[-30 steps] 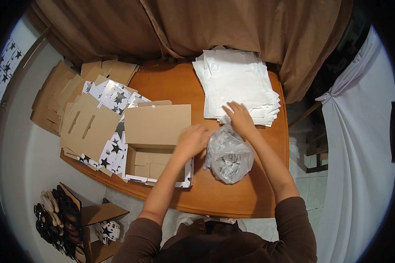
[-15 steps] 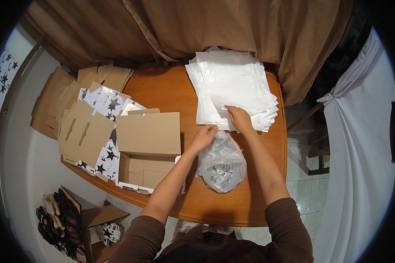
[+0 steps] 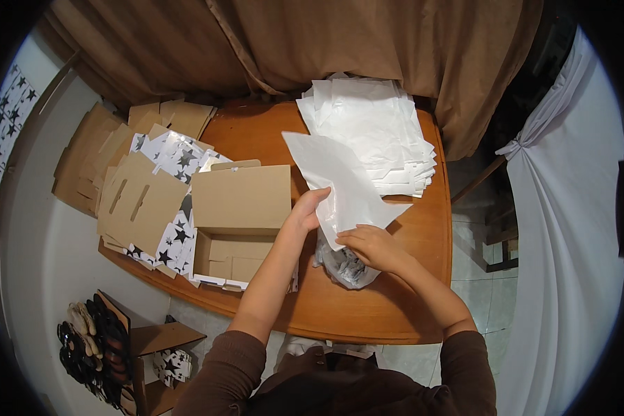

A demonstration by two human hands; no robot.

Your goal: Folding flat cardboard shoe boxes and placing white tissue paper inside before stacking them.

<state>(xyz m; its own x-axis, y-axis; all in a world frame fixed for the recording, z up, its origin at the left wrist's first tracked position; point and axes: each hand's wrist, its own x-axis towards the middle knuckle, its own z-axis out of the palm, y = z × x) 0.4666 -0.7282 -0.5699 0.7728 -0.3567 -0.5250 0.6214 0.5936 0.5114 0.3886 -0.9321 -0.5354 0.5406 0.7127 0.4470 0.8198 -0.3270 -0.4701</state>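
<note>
At the lower centre of the frame, the right hand point(image 3: 372, 247) presses its grip closed on the lower edge of a white tissue sheet point(image 3: 340, 186), just above a clear bagged item point(image 3: 347, 267) lying on the wooden bench point(image 3: 367, 312). The left hand point(image 3: 306, 210) pinches the sheet's left edge beside the open cardboard box point(image 3: 237, 229). Further up, right of centre, lies the stack of white sheets point(image 3: 374, 132). Flat star-printed box blanks point(image 3: 166, 180) fill the upper left.

open box point(image 3: 237, 229): 1 | lifted white sheet point(image 3: 340, 184): 1 | clear bag point(image 3: 345, 267): 1
</note>
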